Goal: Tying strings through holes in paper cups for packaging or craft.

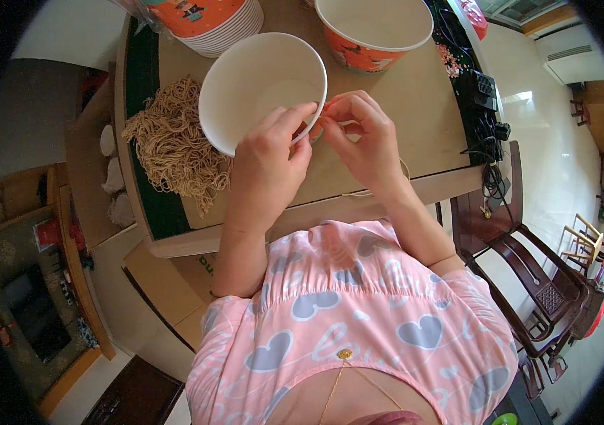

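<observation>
A white-lined paper bucket (pixel 263 88) lies tilted at the middle of the table, its mouth toward me. My left hand (pixel 274 152) is closed on its near right rim, thumb and fingers on either side of the wall. Against the same rim, my right hand (pixel 366 134) is pinched, fingertips close to the left ones. A thin beige cord (pixel 357 194) shows below the right hand and by its wrist; its end at the fingertips is mostly hidden. Left of the bucket lies a tangled heap of beige cords (pixel 174 142).
A stack of orange-printed paper buckets (pixel 206 25) stands at the far left, and another bucket (pixel 373 49) upright at the far middle. Black cables and an adapter (pixel 482 92) line the table's right edge. A dark wooden chair (pixel 536 276) is at the right.
</observation>
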`<state>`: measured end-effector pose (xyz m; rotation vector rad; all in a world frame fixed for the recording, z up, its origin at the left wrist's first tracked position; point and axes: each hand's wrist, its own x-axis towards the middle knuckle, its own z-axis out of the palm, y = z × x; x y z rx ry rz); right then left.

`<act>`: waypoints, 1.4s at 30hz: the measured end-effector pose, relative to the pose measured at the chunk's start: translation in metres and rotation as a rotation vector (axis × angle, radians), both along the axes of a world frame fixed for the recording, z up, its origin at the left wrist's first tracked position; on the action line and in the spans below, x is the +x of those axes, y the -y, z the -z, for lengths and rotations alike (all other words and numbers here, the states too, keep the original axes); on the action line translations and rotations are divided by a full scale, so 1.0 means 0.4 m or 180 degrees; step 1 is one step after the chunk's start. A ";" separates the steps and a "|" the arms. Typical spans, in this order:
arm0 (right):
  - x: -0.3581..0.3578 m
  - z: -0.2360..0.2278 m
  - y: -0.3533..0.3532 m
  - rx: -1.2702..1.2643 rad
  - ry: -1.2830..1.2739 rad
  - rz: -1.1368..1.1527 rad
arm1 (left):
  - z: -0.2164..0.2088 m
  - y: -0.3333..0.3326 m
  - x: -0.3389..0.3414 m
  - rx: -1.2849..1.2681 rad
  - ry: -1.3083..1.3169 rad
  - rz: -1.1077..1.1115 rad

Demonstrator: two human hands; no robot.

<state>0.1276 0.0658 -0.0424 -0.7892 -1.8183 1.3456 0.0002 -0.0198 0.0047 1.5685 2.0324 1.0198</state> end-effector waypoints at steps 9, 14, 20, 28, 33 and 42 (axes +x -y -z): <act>0.035 -0.001 -0.007 0.0114 0.0155 0.0098 | 0.017 -0.023 0.003 0.0057 0.0111 0.0245; 0.041 0.006 -0.010 0.0121 0.0367 0.0058 | 0.025 -0.041 0.022 -0.0081 -0.0206 0.0110; 0.047 0.011 -0.004 -0.0451 0.0263 0.0005 | 0.047 -0.050 0.023 -0.0029 -0.0219 -0.0038; 0.068 -0.075 0.026 -0.0715 -0.0285 -0.0281 | 0.033 -0.042 -0.003 0.0030 0.1482 0.0059; 0.050 -0.078 0.041 0.0018 0.0073 -0.0246 | 0.031 -0.034 -0.028 -0.0267 0.2559 0.0178; 0.029 -0.056 0.044 0.0327 0.0213 -0.0133 | 0.057 -0.010 -0.021 -0.0197 0.2576 0.0222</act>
